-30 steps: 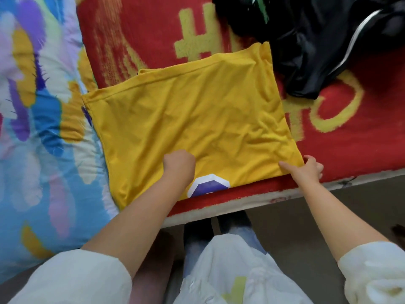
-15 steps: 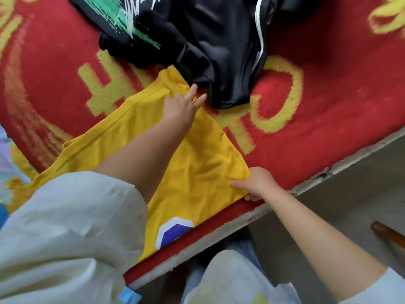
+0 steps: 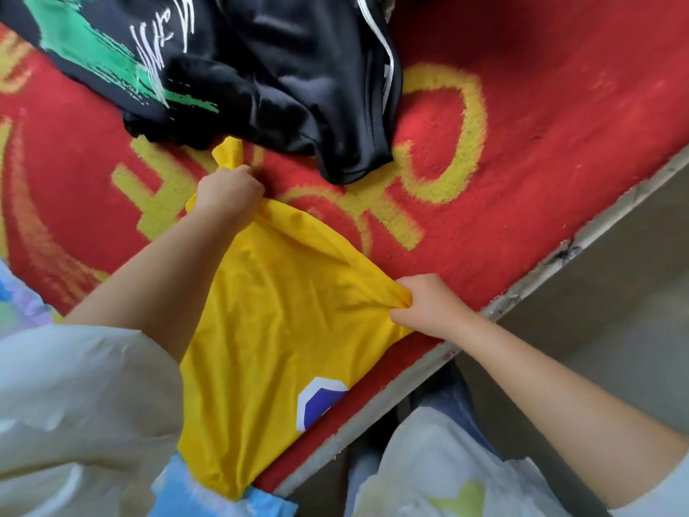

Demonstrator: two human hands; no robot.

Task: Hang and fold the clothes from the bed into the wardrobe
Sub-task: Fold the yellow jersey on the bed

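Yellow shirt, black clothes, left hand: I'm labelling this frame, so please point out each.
yellow shirt [image 3: 283, 330], head view, flat middle of the fabric.
black clothes [image 3: 298, 87], head view, shiny centre.
left hand [image 3: 229, 190], head view, knuckles.

The bed is covered by a red blanket [image 3: 540, 117] with big yellow characters woven in. A yellow shirt [image 3: 283, 322] lies on the blanket by its near edge. Beyond the shirt, a heap of black clothes [image 3: 283, 69] rests on the blanket, almost touching the shirt's far corner.
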